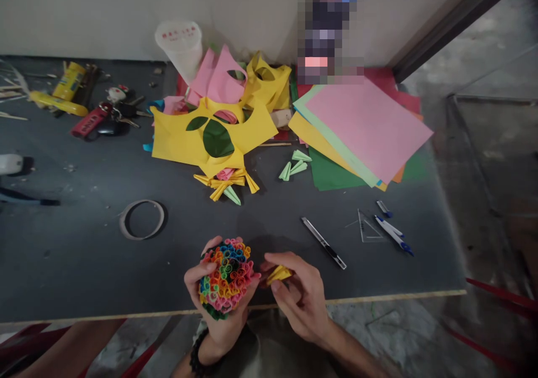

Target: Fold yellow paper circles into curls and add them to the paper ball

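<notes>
My left hand (pixel 225 325) is wrapped round a ball of rolled paper cones (pixel 227 277) in many colours, just above the table's front edge. To its right, my right hand (pixel 302 299) pinches a folded yellow paper cone (pixel 279 274) between thumb and fingers, its narrow end hidden by the hand. The cone is close to the ball's right side. Beyond the ball lies a small pile of yellow, pink and green paper cones (pixel 227 183). A few light green cones (pixel 295 166) rest to the right of that pile.
Cut yellow paper (pixel 172 137) and pink paper (pixel 214 81) lie at the back beside a plastic cup (pixel 180 47). Coloured sheets (pixel 370 126) are stacked at back right. A utility knife (pixel 323 243), set square (pixel 369 228), compass (pixel 394 235), tape ring (pixel 121 224) and keys (pixel 126 110) lie about.
</notes>
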The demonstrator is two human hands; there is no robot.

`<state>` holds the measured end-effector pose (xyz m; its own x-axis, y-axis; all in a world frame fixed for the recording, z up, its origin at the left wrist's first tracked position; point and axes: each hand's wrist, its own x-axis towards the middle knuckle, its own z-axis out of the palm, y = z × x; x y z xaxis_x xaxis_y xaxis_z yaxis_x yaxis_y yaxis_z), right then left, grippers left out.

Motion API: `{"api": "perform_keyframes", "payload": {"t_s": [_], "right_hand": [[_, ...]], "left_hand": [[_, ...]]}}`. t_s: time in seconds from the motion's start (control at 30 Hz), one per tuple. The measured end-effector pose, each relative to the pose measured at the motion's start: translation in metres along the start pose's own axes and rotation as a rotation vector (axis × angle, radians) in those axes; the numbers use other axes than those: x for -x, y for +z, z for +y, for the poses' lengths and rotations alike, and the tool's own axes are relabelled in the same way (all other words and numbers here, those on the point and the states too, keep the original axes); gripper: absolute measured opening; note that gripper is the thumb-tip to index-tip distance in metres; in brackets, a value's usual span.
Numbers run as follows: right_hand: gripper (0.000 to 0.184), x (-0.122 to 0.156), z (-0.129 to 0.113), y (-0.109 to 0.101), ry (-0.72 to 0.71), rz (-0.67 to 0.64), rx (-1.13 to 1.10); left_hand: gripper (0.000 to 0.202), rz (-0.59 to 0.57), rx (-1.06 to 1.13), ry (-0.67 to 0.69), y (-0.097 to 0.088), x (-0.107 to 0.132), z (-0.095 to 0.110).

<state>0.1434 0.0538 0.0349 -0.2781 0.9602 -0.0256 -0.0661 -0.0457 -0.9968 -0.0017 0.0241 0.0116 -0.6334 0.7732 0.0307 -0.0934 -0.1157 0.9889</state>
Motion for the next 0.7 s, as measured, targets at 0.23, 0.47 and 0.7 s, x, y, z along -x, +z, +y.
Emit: {"api": "perform_keyframes", "payload": {"t_s": [0.23, 0.47, 0.7], "right_hand": [[0.021, -0.001, 0.001, -0.005, 0.004, -0.001, 0.118], [0.015, -0.004, 0.0, -0.007, 0.0, -0.042, 0.194], [0.02, -0.009, 0.005, -0.008, -0.141, 0.055, 0.325]], "left_hand": [[0.074, 0.012, 0.016, -0.05, -0.005, -0.001, -0.003], [0.07, 0.006, 0.066, -0.088, -0.003, -0.006, -0.003], [0.072, 0.027, 0.038, -0.056, -0.002, -0.016, -0.001]]}}
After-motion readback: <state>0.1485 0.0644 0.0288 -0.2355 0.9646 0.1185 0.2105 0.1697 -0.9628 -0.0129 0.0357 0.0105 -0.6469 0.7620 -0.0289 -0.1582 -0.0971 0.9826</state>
